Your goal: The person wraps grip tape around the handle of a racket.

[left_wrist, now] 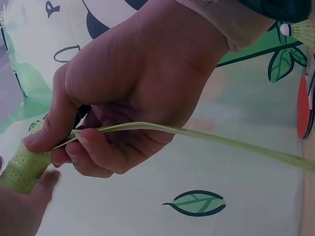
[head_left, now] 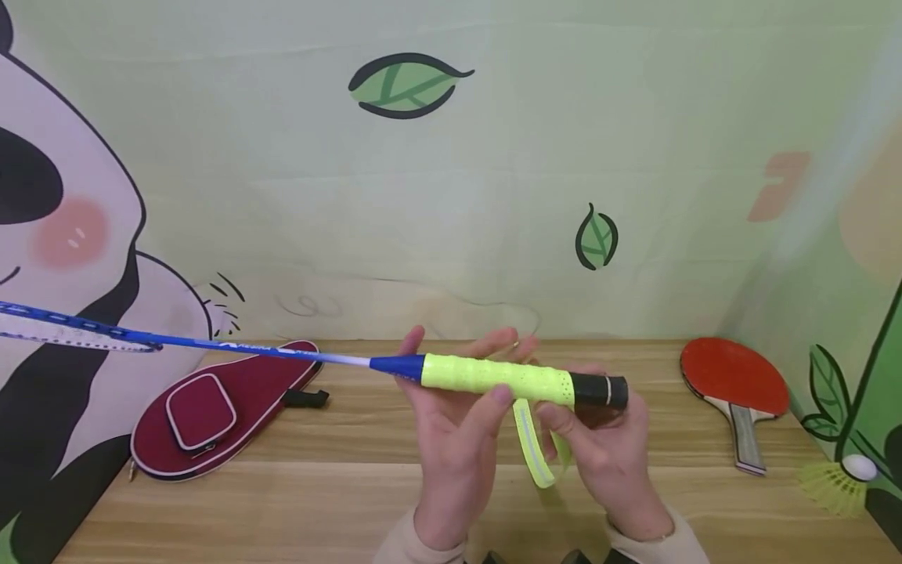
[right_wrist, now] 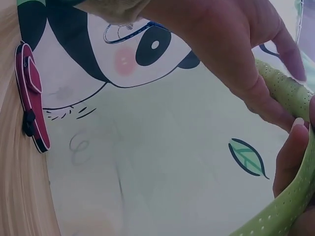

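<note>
A blue badminton racket lies level across the head view, its frame running out at the left edge. Yellow-green perforated overgrip tape wraps most of its handle, while the black butt end shows bare. My left hand holds the handle from below, thumb pressed on the wrap and fingers behind it. Close to the butt end, my right hand pinches the tape where it leaves the handle. A loose tape strip loops down between the hands; it trails off rightward as a thin tape length in the left wrist view.
A dark red racket cover with a small pocket lies on the wooden table at left. To the right are a red table tennis bat and a yellow shuttlecock. Behind hangs a printed panda-and-leaf backdrop.
</note>
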### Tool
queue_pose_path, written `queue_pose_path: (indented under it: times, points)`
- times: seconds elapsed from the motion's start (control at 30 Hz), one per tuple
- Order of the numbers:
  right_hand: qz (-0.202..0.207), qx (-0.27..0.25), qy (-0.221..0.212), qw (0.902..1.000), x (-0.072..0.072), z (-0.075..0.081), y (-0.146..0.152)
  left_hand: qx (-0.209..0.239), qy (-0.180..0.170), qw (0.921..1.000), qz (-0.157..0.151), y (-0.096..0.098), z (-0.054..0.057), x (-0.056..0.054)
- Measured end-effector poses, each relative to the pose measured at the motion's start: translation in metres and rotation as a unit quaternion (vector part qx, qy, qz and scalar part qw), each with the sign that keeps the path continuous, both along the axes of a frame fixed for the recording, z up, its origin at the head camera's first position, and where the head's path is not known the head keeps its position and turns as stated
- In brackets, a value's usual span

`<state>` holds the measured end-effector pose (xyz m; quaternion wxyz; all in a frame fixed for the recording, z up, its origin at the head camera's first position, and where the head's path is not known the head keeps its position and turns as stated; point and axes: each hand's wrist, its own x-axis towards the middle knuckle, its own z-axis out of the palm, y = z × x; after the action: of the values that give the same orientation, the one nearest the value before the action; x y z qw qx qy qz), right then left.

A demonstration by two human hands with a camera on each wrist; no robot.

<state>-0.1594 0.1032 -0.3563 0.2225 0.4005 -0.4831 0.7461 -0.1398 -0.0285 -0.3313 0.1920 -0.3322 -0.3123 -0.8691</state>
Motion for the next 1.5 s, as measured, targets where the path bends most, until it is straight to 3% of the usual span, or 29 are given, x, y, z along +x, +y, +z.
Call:
queue_pose_path:
  times: [0.13,0.33,0.67,0.9,1.2,1.5]
  points:
    - [-0.004,-0.001,-0.002,1.0000,-0.0004,0.0005,-0.0012,-0.017,0.013,0.9997,0.009,-0.0017,0.0002,-0.0005]
    - [-0.029,0.005,0.018,0.9994,-0.0025,-0.0010,-0.0022,-0.031,0.001,0.9983,0.049,-0.0023,0.0001,-0.0005]
    - [-0.073,0.015,0.017,0.9970,-0.0037,-0.0025,-0.0006,-0.026,-0.067,0.9947,0.073,-0.0004,-0.0004,0.0032]
    - [-0.074,0.034,0.020,0.9964,-0.0057,-0.0025,0.0020,-0.035,-0.078,0.9920,0.093,-0.0005,-0.0002,0.0025]
    - [-0.079,0.037,0.022,0.9960,-0.0081,-0.0040,0.0043,-0.027,-0.122,0.9861,0.110,-0.0004,0.0005,0.0036]
    - [-0.034,0.009,0.018,0.9992,-0.0069,-0.0057,0.0016,-0.021,-0.141,0.9832,0.114,-0.0003,0.0003,0.0022]
